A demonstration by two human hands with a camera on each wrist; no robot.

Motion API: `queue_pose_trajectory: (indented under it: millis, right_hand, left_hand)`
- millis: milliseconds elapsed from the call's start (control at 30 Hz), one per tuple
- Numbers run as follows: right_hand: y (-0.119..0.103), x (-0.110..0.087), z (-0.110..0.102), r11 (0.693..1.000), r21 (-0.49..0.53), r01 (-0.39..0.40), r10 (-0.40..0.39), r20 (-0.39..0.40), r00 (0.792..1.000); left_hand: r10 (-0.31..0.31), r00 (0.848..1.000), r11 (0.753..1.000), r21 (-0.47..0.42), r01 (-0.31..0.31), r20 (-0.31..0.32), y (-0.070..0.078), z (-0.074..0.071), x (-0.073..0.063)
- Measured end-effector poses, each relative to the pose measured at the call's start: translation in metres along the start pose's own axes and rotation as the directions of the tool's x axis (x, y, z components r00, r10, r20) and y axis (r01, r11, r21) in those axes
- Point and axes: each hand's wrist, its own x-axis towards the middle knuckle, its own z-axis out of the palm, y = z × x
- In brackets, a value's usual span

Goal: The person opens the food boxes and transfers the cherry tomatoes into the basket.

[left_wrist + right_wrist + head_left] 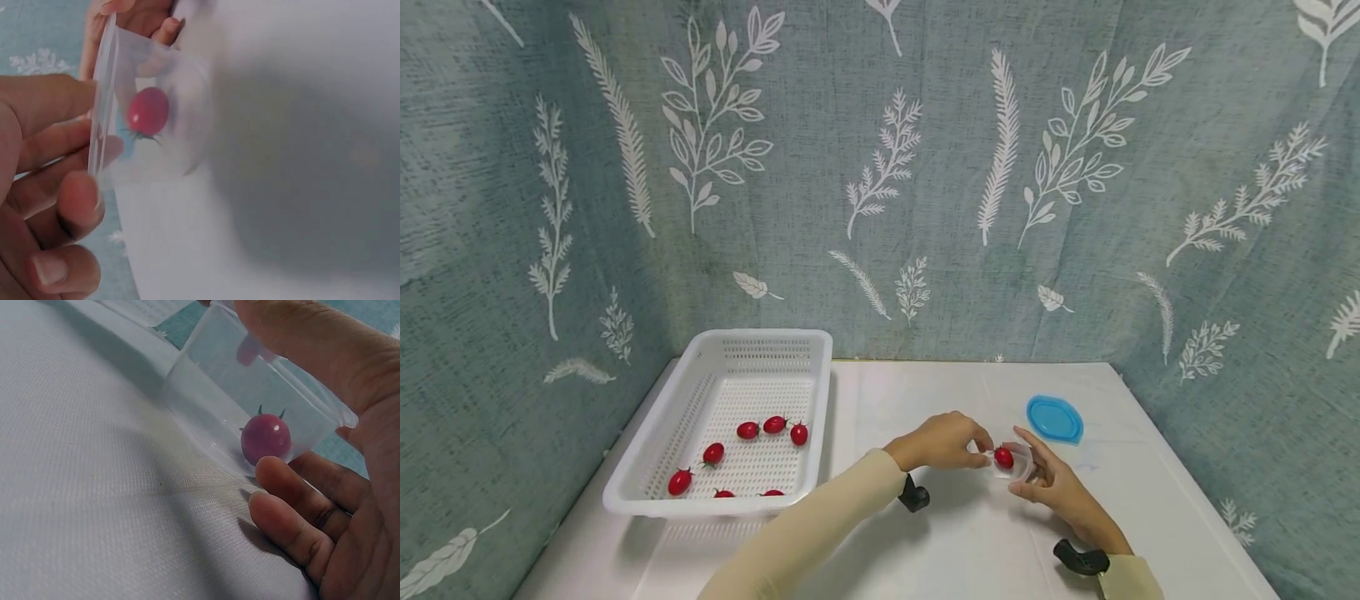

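Note:
A small clear plastic cup (206, 394) with a single cherry tomato (265, 439) inside it is tilted over the table. My right hand (1060, 490) holds the cup from the right, fingers along its wall and rim. On the opposite side, my left hand (949, 440) pinches the rim (103, 103) between thumb and fingers. The tomato is red with a green stem and shows through the wall in both wrist views. Just beyond the right hand, a round blue lid (1055, 418) with a tab lies flat on the table.
A white perforated basket (823, 400) stands on the left of the white table (880, 392), with several cherry tomatoes (748, 431) spread over its floor. Leaf-patterned grey-green cloth (820, 167) hangs behind and along both sides.

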Motion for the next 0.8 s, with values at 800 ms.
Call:
queue_pose_trajectory:
  millis: [800]
  right_hand:
    - [0.002,0.002,0.000,0.999,0.030,-0.015,0.015,-0.006,1.000]
  left_hand:
    - [-0.193,0.978,0.911,0.385,0.149,0.079,0.028,0.009,0.030]
